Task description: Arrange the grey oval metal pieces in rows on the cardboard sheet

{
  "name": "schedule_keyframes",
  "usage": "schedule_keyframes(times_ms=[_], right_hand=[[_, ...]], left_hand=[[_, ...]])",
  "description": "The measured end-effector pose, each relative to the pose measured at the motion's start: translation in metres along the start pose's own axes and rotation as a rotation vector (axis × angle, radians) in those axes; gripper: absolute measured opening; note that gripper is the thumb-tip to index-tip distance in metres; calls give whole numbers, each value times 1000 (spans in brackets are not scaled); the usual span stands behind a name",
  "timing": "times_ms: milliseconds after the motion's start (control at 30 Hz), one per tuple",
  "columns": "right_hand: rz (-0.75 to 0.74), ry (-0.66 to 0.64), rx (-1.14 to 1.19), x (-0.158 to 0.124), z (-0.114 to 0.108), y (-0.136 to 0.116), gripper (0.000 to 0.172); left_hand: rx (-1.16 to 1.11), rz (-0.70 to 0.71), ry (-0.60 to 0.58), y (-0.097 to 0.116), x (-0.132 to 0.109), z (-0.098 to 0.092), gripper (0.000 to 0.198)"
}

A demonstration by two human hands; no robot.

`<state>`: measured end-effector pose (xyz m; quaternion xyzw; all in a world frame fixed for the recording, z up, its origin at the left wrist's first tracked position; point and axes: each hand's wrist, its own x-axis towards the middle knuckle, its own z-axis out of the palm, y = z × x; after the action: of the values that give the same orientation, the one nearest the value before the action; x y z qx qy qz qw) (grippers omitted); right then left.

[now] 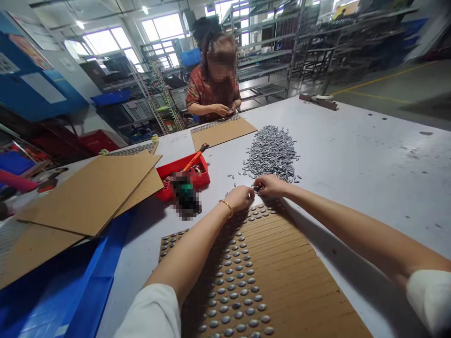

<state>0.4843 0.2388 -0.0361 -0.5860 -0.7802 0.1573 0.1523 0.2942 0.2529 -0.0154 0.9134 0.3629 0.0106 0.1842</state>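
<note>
My right hand (270, 186) is closed around a few small grey oval metal pieces, which show dark between its fingertips. Close beside it, my left hand (241, 197) is pinched, a gold bracelet (226, 207) on its wrist; what its fingertips hold is too small to make out. Both hands are over the far edge of a corrugated cardboard sheet (282, 267). Rows of oval metal pieces (234, 281) sit along the sheet's left part and far edge, while its right part shows bare ridges. Just beyond my hands lies a heap of loose oval pieces (271, 152).
A red bin (183, 164) holding an orange-handled tool (196, 157) stands left of my hands, beside a blurred dark object. Cardboard sheets (91, 192) lie over a blue crate (88, 286). Across the table, another person (214, 89) works at a cardboard sheet (225, 133).
</note>
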Motion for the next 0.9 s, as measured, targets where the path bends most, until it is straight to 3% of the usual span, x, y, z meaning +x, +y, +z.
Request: schedule_keyframes(times_ms=[133,267,367,433,700,900], right_hand=[[6,114,-51,-1,-6,0,38],[68,224,-149,-28,-17,39,60],[176,188,-235,-45,-12,71,90],[238,134,-251,-47,-2,82,100],[272,208,-279,-24,17,74,101],[334,281,-328,-19,13,72,87]], left_hand=[[43,-108,134,-12,7,0,29],[67,-221,243,-28,6,2,60],[70,-272,206,-36,8,9,96],[71,-261,151,-35,13,16,110],[108,-27,97,-3,64,42,111],[124,-83,222,-6,94,39,108]])
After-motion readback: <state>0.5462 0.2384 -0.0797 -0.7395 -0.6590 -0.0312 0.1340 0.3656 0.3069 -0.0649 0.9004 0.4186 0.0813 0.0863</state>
